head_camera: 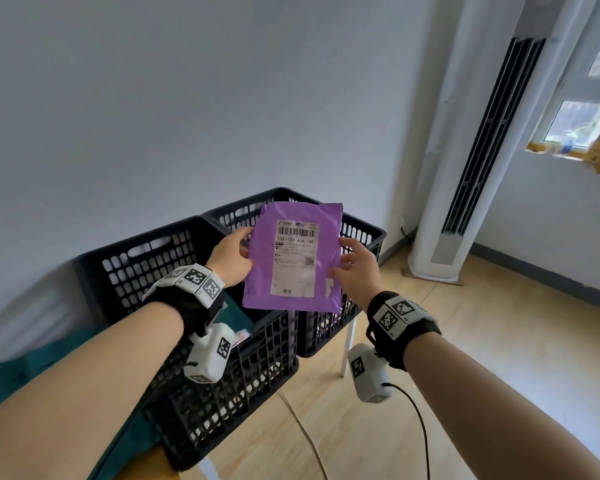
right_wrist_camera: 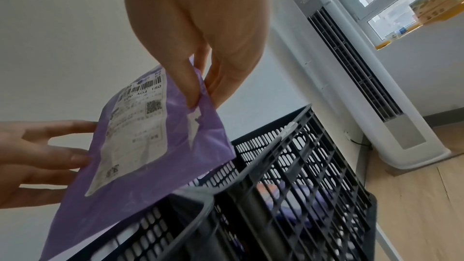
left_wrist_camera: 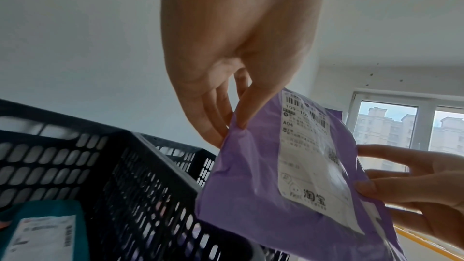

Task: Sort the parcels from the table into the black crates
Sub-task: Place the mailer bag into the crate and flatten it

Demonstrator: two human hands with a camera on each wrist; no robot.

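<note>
Above the black crates [head_camera: 194, 344], purple parcel [head_camera: 293, 265] pinched between both hands' fingers [left_wrist_camera: 241, 118].

tall white floor AC unit [head_camera: 465, 161] in the corner, window [head_camera: 582, 123] beside it, light wood floor [head_camera: 482, 358], black cable [head_camera: 420, 431] trailing across it

Two crates stand side by side on the counter [head_camera: 160, 462] against the wall, the left crate [head_camera: 222, 393] holding a parcel [left_wrist_camera: 42, 231], the right crate [head_camera: 364, 233] nearer the air conditioner [head_camera: 465, 161] on the floor, while the mailer [head_camera: 293, 258] hangs between both hands above their shared edge.
</note>
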